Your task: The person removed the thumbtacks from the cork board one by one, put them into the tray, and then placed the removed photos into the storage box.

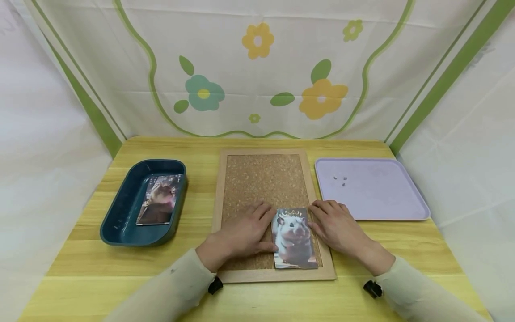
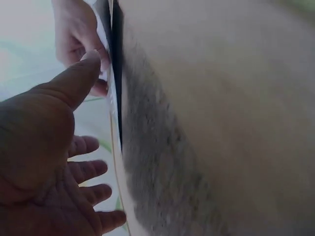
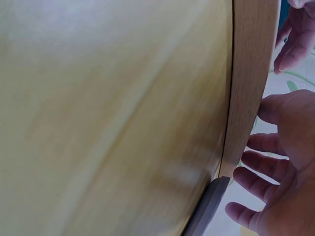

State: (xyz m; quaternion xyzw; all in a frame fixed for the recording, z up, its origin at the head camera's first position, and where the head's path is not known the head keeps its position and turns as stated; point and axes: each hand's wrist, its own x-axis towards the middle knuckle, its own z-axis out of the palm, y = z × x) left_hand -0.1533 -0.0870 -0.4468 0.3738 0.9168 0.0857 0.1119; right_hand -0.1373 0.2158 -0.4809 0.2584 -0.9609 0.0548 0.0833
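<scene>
A card with a picture of a pale hamster lies upright-facing on the lower right of a wood-framed cork board. My left hand is at the card's left side, its thumb on that edge and its fingers over the cork. On the other side my right hand has its thumb at the card's right edge, with the fingers over the board's right frame strip. In the wrist views the fingers of the left hand and right hand look loosely extended, curled round nothing.
To the left stands a dark teal basin with another animal picture card inside. A lilac tray at the right bears a few tiny shiny pieces. White floral cloth hangs behind the wooden table.
</scene>
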